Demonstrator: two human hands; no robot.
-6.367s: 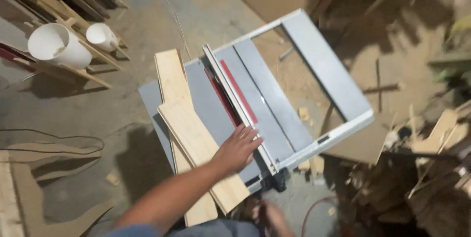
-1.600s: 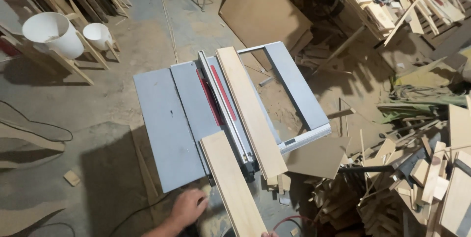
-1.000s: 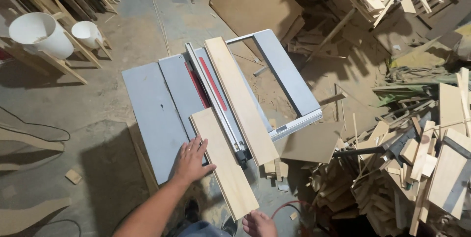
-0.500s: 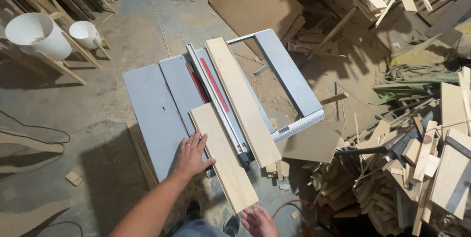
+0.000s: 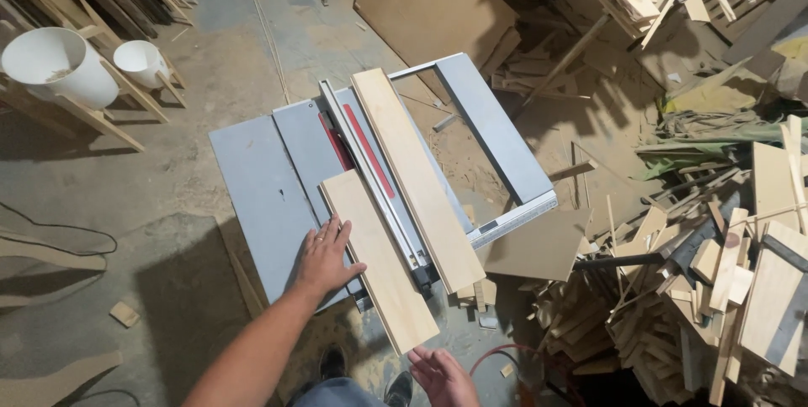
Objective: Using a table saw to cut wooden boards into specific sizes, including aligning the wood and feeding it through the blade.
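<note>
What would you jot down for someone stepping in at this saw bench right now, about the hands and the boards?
Left hand: flat, palm down, pressing the left edge of the short pale wooden board where it lies on the grey metal table saw.
Right hand: open, holding nothing, just below the board's near end, which overhangs the table's front edge.
The short board lies left of the silver rip fence, along it. The longer pale wooden board lies right of the fence, untouched.
Done: both boards are up on the saw. No cut shows in the short board.
Left: whether the blade is spinning cannot be told.
</note>
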